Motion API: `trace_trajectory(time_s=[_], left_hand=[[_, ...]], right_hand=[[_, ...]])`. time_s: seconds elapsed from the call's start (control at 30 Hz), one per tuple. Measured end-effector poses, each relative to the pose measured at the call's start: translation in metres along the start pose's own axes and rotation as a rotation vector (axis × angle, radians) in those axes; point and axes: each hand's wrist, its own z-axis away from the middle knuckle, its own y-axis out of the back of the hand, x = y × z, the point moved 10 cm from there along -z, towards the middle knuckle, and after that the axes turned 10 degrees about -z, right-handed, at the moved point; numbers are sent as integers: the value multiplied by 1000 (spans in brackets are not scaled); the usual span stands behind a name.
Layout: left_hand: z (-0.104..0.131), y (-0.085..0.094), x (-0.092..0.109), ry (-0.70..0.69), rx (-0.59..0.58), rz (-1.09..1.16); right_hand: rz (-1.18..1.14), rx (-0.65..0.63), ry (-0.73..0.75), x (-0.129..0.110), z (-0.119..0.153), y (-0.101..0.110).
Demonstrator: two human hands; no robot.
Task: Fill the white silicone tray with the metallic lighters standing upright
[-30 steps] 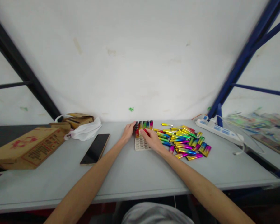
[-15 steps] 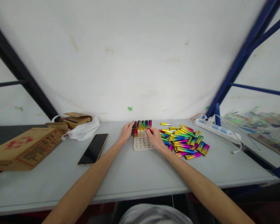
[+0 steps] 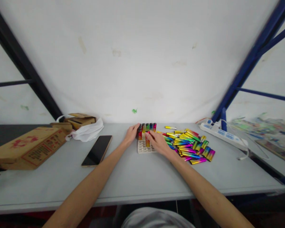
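A white tray [image 3: 142, 150] with rows of small holes lies on the table in front of me. Several shiny rainbow lighters [image 3: 151, 126] stand upright in its back and left rows. My left hand [image 3: 132, 132] is closed at the tray's back left corner, fingers against the dark-topped lighters there; its fingertips are partly hidden. Between the thumb and fingers of my right hand [image 3: 157, 141] is a red-and-yellow lighter [image 3: 147, 141], held upright over the tray's middle. This hand covers the tray's right side.
A loose pile of metallic rainbow lighters [image 3: 187, 144] lies to the right. Beyond it is a white power strip [image 3: 224, 134] with a cable. On the left are a dark phone [image 3: 97, 150], a white plastic bag [image 3: 87, 132] and cardboard boxes [image 3: 33, 145]. A wall [image 3: 142, 63] rises behind.
The lighter in my right hand now shows upright over the tray, where before the hand mostly hid it. My left hand stays at the tray's corner. The view has shifted slightly.
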Motion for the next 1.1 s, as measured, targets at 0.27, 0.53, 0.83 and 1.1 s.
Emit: trace_trajectory(time_s=[0.27, 0.53, 0.83, 1.1], left_hand=[[2, 2, 7, -15, 1, -22], [2, 1, 9, -29, -10, 19], [0, 2, 8, -27, -3, 51], [1, 1, 4, 4, -34, 61]], right_hand=[[8, -80, -4, 6, -3, -16], [397, -193, 60, 6, -8, -38], [535, -251, 107, -4, -5, -44], [431, -12, 40, 12, -8, 53]])
